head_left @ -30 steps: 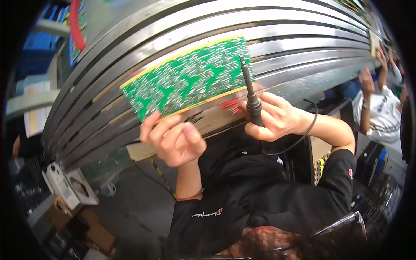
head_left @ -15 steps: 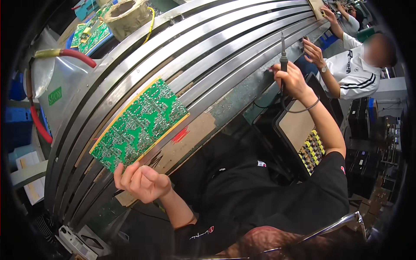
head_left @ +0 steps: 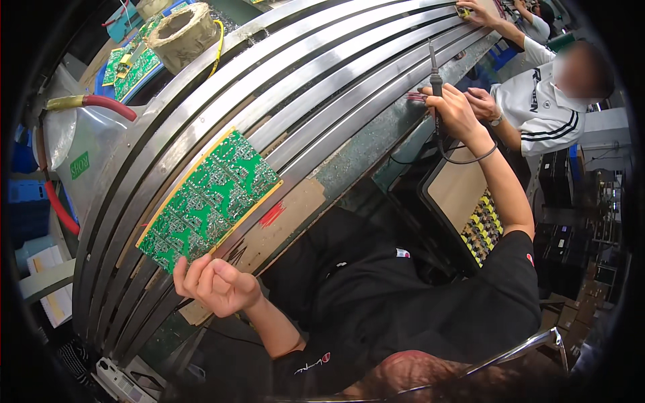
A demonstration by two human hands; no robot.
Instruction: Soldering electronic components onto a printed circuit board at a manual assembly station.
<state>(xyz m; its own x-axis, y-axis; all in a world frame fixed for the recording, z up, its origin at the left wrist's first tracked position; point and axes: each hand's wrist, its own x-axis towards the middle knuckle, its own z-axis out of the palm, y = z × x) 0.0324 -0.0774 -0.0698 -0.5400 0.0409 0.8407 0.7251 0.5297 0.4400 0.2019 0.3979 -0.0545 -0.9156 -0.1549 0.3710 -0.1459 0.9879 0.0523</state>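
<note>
A green circuit board point(head_left: 209, 201) with yellow edges lies slanted across long metal rails, dense solder joints and small parts facing up. At its near corner is my left hand point(head_left: 218, 285), palm up and fingers curled in, the fingertips against or just over the board's edge. Whatever it may pinch is too small or hidden to make out. My right hand point(head_left: 457, 114) grips a soldering iron point(head_left: 436, 80) by its dark handle, with the tip pointing up and away, well apart from the board. Its cable point(head_left: 463, 161) loops below my wrist.
Metal rails point(head_left: 302, 80) curve across the bench. Brown cardboard point(head_left: 289, 211) with red marks lies beside the board. A black bin point(head_left: 420, 195) with yellow parts stands at my right. A co-worker point(head_left: 551, 107) reaches over the far rails. Farther left are a crusted pot point(head_left: 185, 37) and more boards point(head_left: 134, 67).
The view has shifted slightly. The co-worker's nearer hand has dropped behind my right hand, and their other hand now holds a small piece at the rails. My hands keep nearly the same pose.
</note>
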